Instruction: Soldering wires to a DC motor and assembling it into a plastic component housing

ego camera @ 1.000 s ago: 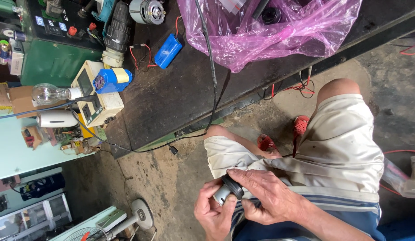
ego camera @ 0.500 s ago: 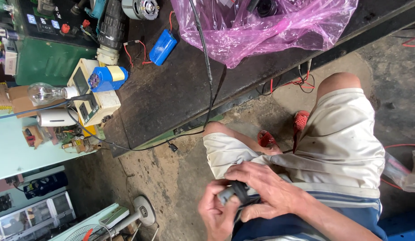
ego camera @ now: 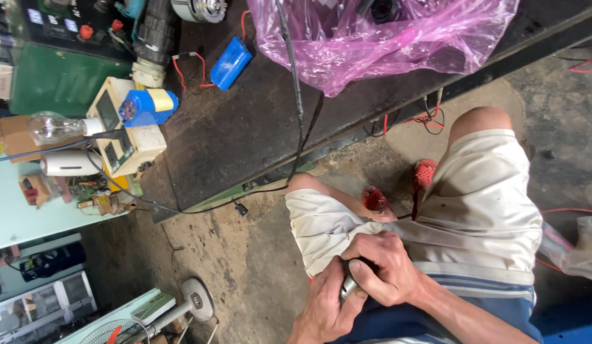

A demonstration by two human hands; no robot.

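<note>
Both hands are down in the lap over the pale shorts (ego camera: pixel 480 210). Left hand (ego camera: pixel 324 312) and right hand (ego camera: pixel 382 267) are wrapped tight round a small grey metal part (ego camera: pixel 348 286), mostly hidden. Up from the shorts, the dark bench (ego camera: pixel 245 127) carries a pink plastic bag (ego camera: pixel 372 38) and a blue battery pack (ego camera: pixel 230 62).

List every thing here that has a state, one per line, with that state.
left hand: closed around the small grey part, from below.
right hand: fingers curled over the same part, in the lap.
small grey part: gripped by both hands, mostly hidden.
pink plastic bag: crumpled, lying on the bench.
light bulb: unlit, lying sideways.
blue battery pack: lying flat, red wires attached.
</note>
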